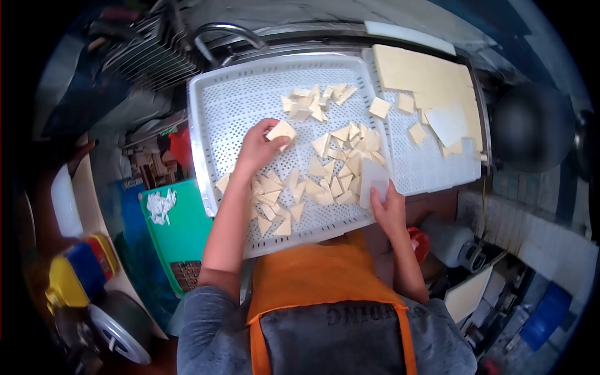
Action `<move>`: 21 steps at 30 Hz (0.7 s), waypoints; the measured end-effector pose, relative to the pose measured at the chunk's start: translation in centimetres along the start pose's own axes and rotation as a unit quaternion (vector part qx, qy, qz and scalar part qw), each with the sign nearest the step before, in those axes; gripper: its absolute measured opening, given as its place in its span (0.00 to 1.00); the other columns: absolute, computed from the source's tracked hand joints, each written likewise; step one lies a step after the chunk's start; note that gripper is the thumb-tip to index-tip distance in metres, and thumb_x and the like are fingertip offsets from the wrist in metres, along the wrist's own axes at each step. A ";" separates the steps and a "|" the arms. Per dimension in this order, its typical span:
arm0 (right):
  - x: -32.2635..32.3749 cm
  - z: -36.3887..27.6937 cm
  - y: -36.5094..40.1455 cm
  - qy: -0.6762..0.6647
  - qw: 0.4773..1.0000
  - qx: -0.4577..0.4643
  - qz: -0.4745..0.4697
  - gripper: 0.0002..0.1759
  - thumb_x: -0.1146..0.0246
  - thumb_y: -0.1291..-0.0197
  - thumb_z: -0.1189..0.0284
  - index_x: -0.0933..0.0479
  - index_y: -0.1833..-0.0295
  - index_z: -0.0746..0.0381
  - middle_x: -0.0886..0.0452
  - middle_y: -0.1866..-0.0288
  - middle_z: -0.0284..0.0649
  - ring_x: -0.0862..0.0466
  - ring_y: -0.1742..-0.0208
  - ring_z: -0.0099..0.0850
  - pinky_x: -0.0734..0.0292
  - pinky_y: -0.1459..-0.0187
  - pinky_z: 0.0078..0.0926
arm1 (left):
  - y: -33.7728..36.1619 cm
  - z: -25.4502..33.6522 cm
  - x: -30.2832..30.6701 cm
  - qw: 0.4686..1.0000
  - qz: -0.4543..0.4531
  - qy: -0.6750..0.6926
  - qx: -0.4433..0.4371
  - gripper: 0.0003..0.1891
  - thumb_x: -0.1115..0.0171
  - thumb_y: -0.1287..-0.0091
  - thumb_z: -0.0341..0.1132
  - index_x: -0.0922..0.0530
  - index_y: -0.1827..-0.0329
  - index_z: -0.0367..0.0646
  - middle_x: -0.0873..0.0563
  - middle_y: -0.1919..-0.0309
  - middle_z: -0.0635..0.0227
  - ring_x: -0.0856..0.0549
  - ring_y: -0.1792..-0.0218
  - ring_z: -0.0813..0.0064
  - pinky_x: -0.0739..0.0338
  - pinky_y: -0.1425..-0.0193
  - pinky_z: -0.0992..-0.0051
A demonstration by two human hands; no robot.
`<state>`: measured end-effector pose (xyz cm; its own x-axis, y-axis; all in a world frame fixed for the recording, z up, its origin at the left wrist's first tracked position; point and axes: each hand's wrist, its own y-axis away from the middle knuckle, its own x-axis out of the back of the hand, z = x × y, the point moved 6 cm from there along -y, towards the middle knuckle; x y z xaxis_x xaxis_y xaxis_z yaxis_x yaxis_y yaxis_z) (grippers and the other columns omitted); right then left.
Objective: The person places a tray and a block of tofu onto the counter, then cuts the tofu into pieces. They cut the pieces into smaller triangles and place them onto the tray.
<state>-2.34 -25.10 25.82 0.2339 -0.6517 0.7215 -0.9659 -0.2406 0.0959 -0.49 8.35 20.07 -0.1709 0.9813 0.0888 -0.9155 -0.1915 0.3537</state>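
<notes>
In the white perforated tray point(219, 106), pale cut pieces point(340, 156) lie in several loose groups, many of them triangular. My left hand point(259, 147) pinches a square pale piece point(282, 133) above the tray's middle. At the tray's right side my right hand point(389, 206) grips a flat white scraper point(374, 181), beside the largest group of pieces. A second perforated tray point(406, 172) on the right holds a large pale slab point(425, 72), a few square pieces point(379, 107) and a white sheet point(447, 125).
A curved metal faucet point(231, 28) and a wire rack point(153, 56) stand behind the tray at the left. A green board point(172, 231) with a crumpled white item point(161, 206) lies at the left. A yellow and blue container point(81, 269) sits at the lower left.
</notes>
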 end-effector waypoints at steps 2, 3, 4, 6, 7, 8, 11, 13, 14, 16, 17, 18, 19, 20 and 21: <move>0.8 0.2 1.3 0.004 1.000 -0.016 0.008 0.14 0.38 0.35 0.69 0.26 0.51 0.68 0.20 0.75 0.57 0.17 0.73 0.55 0.23 0.71 0.44 | 0.0 0.5 0.2 0.999 -0.011 -0.018 0.030 0.15 0.27 0.40 0.29 0.21 0.52 0.36 0.14 0.64 0.66 0.16 0.65 0.78 0.20 0.61 0.75; 1.2 0.2 1.8 0.006 1.000 -0.022 0.011 0.13 0.38 0.35 0.69 0.26 0.51 0.68 0.20 0.75 0.57 0.17 0.74 0.54 0.23 0.72 0.44 | 0.0 2.2 0.6 0.957 0.030 -0.263 -0.117 0.15 0.28 0.39 0.30 0.21 0.52 0.35 0.14 0.64 0.64 0.16 0.68 0.81 0.20 0.68 0.78; 1.6 0.2 2.4 -0.003 1.000 -0.022 0.020 0.13 0.38 0.35 0.69 0.26 0.51 0.67 0.20 0.75 0.56 0.17 0.73 0.54 0.23 0.72 0.44 | -0.2 1.5 0.7 0.972 0.023 -0.222 -0.072 0.16 0.27 0.40 0.30 0.21 0.52 0.35 0.14 0.65 0.63 0.16 0.69 0.78 0.20 0.68 0.77; 2.0 0.1 2.9 -0.020 0.999 -0.015 0.032 0.13 0.38 0.35 0.70 0.26 0.51 0.67 0.19 0.74 0.56 0.17 0.73 0.54 0.23 0.71 0.43 | -0.2 0.6 0.7 0.990 0.016 -0.140 0.022 0.17 0.27 0.41 0.31 0.21 0.51 0.35 0.13 0.66 0.60 0.15 0.71 0.73 0.21 0.68 0.74; 2.1 0.1 2.9 -0.026 0.999 -0.015 0.029 0.13 0.38 0.35 0.70 0.26 0.51 0.67 0.19 0.74 0.56 0.17 0.72 0.54 0.23 0.71 0.44 | -0.1 0.5 0.6 0.999 0.015 -0.040 0.023 0.17 0.28 0.41 0.31 0.22 0.52 0.35 0.14 0.70 0.57 0.14 0.70 0.70 0.20 0.66 0.71; 2.1 0.1 2.9 -0.033 0.999 -0.014 0.025 0.13 0.39 0.35 0.70 0.26 0.51 0.67 0.19 0.74 0.56 0.17 0.72 0.54 0.23 0.71 0.44 | 0.1 0.6 0.9 0.992 0.023 -0.120 -0.009 0.16 0.29 0.39 0.31 0.22 0.52 0.36 0.14 0.69 0.59 0.14 0.69 0.71 0.20 0.67 0.72; 2.1 1.1 1.8 -0.042 0.999 -0.009 -0.005 0.13 0.39 0.35 0.69 0.26 0.51 0.67 0.19 0.73 0.56 0.17 0.71 0.55 0.23 0.70 0.44 | 1.4 1.8 0.8 0.905 0.065 -0.408 -0.105 0.14 0.33 0.34 0.32 0.24 0.49 0.39 0.13 0.66 0.61 0.14 0.67 0.75 0.18 0.69 0.74; 2.1 1.7 0.3 -0.044 0.999 0.003 -0.021 0.14 0.39 0.35 0.69 0.26 0.51 0.68 0.19 0.72 0.57 0.17 0.71 0.55 0.23 0.70 0.45 | 1.1 -0.3 1.8 0.989 0.076 -0.125 -0.023 0.15 0.33 0.35 0.32 0.25 0.48 0.39 0.13 0.66 0.57 0.13 0.67 0.69 0.19 0.67 0.69; 2.4 1.8 -0.4 -0.043 0.999 0.010 -0.026 0.14 0.39 0.35 0.69 0.26 0.51 0.69 0.19 0.72 0.57 0.17 0.71 0.56 0.22 0.69 0.45 | 1.0 -1.7 1.9 0.996 0.078 0.024 0.020 0.16 0.33 0.36 0.32 0.26 0.47 0.39 0.13 0.67 0.55 0.13 0.67 0.65 0.20 0.66 0.67; 3.0 2.6 -1.9 -0.039 0.998 0.021 -0.046 0.14 0.39 0.35 0.69 0.26 0.51 0.70 0.19 0.72 0.58 0.17 0.71 0.56 0.22 0.69 0.46 | 1.4 -0.5 1.9 0.988 0.125 -0.086 -0.004 0.14 0.35 0.38 0.30 0.24 0.50 0.39 0.13 0.65 0.54 0.13 0.67 0.56 0.20 0.64 0.65; 3.3 3.2 -2.7 -0.037 0.997 0.025 -0.061 0.15 0.39 0.35 0.69 0.26 0.51 0.70 0.19 0.72 0.58 0.17 0.70 0.56 0.22 0.68 0.46 | 1.7 0.2 2.0 0.952 0.158 -0.260 -0.025 0.13 0.35 0.37 0.29 0.23 0.51 0.40 0.13 0.63 0.55 0.13 0.67 0.56 0.19 0.65 0.66; 3.7 3.9 -3.4 -0.035 0.996 0.029 -0.079 0.15 0.39 0.36 0.69 0.26 0.52 0.70 0.19 0.72 0.59 0.17 0.70 0.56 0.22 0.68 0.47 | 2.3 1.1 1.7 0.884 0.185 -0.427 -0.039 0.11 0.36 0.37 0.29 0.23 0.52 0.40 0.12 0.62 0.56 0.13 0.68 0.55 0.18 0.65 0.67; 4.6 4.5 -4.2 -0.040 0.994 0.046 -0.088 0.15 0.39 0.36 0.70 0.25 0.51 0.70 0.18 0.70 0.58 0.17 0.69 0.56 0.22 0.67 0.45 | 2.7 1.6 1.3 0.924 0.199 -0.323 0.053 0.13 0.34 0.39 0.28 0.21 0.52 0.41 0.14 0.55 0.56 0.14 0.59 0.51 0.17 0.54 0.64; 5.5 5.1 -5.0 -0.047 0.993 0.061 -0.091 0.15 0.38 0.35 0.70 0.25 0.50 0.70 0.18 0.69 0.58 0.16 0.67 0.55 0.21 0.67 0.43 | 2.8 2.6 0.4 0.893 0.217 -0.393 -0.011 0.14 0.33 0.41 0.28 0.21 0.51 0.42 0.14 0.53 0.56 0.16 0.55 0.51 0.19 0.49 0.63; 6.3 5.8 -5.7 -0.056 0.992 0.071 -0.090 0.15 0.38 0.35 0.71 0.25 0.49 0.70 0.17 0.68 0.58 0.15 0.66 0.55 0.21 0.66 0.41 | 2.8 2.8 -0.8 0.854 0.226 -0.462 -0.077 0.16 0.32 0.42 0.28 0.20 0.50 0.42 0.15 0.51 0.55 0.17 0.51 0.51 0.21 0.45 0.62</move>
<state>5.28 -32.03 25.82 0.4198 -0.6633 0.6195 -0.8840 -0.4536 0.1134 -1.92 7.01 23.57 -0.2240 0.3580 0.9064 -0.8812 -0.4717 -0.0314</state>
